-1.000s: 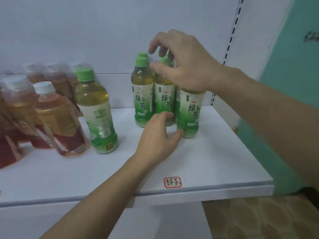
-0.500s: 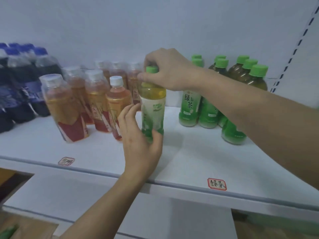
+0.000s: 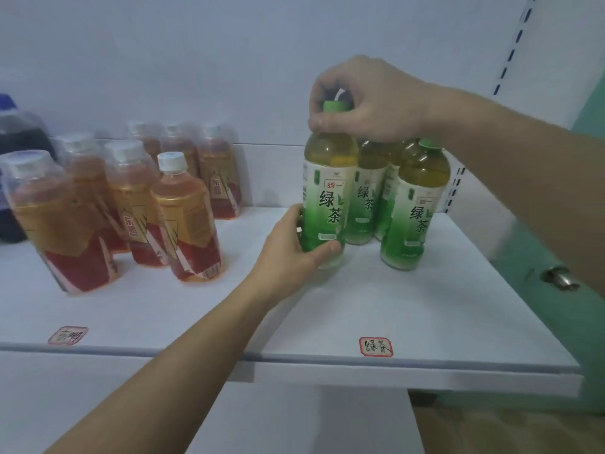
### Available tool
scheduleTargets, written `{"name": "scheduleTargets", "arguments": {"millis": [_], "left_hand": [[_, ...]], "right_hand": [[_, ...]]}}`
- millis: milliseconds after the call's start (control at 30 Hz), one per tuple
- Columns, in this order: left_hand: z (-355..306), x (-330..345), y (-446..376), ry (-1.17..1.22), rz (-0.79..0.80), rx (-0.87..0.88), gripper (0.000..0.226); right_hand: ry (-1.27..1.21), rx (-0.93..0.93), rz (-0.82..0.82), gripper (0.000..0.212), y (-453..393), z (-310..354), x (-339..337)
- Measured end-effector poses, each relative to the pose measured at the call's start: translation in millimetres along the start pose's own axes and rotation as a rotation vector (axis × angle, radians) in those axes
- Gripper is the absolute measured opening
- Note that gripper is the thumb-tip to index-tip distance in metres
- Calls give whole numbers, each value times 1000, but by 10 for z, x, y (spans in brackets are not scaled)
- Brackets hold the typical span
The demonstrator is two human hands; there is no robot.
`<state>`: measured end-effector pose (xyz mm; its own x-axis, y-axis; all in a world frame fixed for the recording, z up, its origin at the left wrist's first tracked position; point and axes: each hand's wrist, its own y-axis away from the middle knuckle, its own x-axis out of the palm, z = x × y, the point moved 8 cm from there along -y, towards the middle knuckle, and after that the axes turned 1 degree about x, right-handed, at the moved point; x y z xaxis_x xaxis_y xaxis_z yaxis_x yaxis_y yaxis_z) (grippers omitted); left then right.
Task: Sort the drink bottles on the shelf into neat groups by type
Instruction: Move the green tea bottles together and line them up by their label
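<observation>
A green tea bottle with a green cap stands upright on the white shelf, at the left of a group of green tea bottles. My right hand pinches its cap from above. My left hand grips its lower body, thumb across the front. Several orange-red tea bottles with white caps stand at the left of the shelf. My right forearm hides part of the green group.
Dark blue-capped bottles stand at the far left edge. Two red-framed labels sit on the shelf's front. A slotted upright bounds the shelf at the right, beside a teal door with a metal handle.
Both hands carried the green tea bottle from beside the orange-red bottles rightward to the green group. Its label now faces front.
</observation>
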<state>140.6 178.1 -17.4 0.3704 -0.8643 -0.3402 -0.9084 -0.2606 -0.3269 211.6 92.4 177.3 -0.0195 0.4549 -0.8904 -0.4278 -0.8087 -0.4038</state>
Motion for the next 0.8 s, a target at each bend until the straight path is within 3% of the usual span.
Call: {"name": "scheduleTargets", "arguments": {"millis": [233, 367, 533, 633, 700, 800], "left_hand": [[115, 563, -166, 118, 58, -70, 47], [126, 643, -204, 13, -23, -26, 56], [142, 697, -244, -32, -7, -7, 52], [151, 694, -251, -47, -1, 1, 55], [161, 694, -248, -51, 2, 4, 57], [165, 690, -244, -49, -1, 17, 61]], "right_hand": [[234, 14, 22, 12, 212, -379, 29], [258, 39, 25, 7, 275, -516, 45], [270, 36, 36, 6, 309, -536, 75], [276, 56, -4, 21, 358, -545, 13], [216, 79, -196, 36, 474, -588, -132], [-86, 138, -779, 36, 1038, -776, -354]]}}
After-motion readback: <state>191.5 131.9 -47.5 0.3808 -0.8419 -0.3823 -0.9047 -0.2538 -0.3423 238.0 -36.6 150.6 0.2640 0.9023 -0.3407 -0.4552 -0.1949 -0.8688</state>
